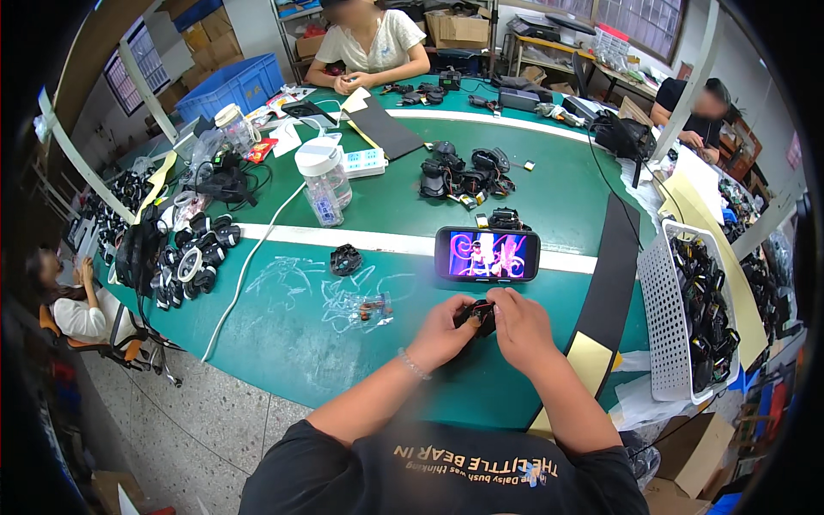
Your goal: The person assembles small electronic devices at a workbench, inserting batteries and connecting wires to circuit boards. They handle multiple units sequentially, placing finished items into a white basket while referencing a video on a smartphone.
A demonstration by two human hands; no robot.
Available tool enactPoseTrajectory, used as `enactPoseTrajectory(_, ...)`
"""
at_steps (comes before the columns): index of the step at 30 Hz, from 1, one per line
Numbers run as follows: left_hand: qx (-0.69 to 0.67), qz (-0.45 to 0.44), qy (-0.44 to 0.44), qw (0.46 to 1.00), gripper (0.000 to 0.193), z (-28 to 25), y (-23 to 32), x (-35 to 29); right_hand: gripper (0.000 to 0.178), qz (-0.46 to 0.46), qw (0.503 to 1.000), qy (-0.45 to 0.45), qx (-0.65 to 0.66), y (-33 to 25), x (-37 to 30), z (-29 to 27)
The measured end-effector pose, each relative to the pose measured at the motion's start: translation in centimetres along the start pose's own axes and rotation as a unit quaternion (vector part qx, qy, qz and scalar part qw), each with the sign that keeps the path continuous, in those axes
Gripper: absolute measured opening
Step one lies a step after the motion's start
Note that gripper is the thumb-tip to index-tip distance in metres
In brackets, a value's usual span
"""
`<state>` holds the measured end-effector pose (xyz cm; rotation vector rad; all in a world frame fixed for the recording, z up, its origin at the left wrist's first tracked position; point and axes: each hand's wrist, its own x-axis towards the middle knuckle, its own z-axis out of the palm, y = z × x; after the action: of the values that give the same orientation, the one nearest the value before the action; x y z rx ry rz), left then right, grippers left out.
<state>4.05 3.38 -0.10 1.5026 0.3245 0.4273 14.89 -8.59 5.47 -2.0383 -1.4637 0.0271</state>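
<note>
In both my hands, close to my body over the green table (292, 313), is a small black plastic part (483, 318); its exact kind I cannot make out. My left hand (444, 332) closes on it from the left, thumb on top. My right hand (522, 333) grips its right side with bent fingers, which partly hide it. Just beyond my hands a phone (487, 255) is propped up with a lit, colourful screen. To the left lie a rounded black part (346, 259) and a clear bag (369, 310) with small copper-coloured pieces.
A pile of black parts (455, 176) lies farther back. White basket (665, 343) full of black parts stands at right, beside a black strip (611, 266). At left are clear jars (324, 184), a white cable (249, 275) and headset-like parts (184, 266). Other people sit around the table.
</note>
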Motion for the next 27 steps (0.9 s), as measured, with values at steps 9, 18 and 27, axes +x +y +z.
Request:
enactPoseTrajectory(9, 0.082, 0.011, 0.052, 0.995, 0.021, -0.1, -0.3, 0.3, 0.015, 0.012, 1.000, 0.018, -0.011, -0.3, 0.3, 1.1)
enactPoseTrajectory(18, 0.008, -0.006, 0.030, 1.000, 0.021, 1.5, 0.2, -0.4, 0.008, -0.002, 0.992, 0.125, -0.025, -0.3, 0.5, 2.6)
enactPoseTrajectory(27, 0.018, -0.014, 0.031, 0.999, 0.025, 1.1, -0.1, -0.1, 0.016, -0.096, 0.976, 0.194, -0.029, 0.7, 0.7, 3.8)
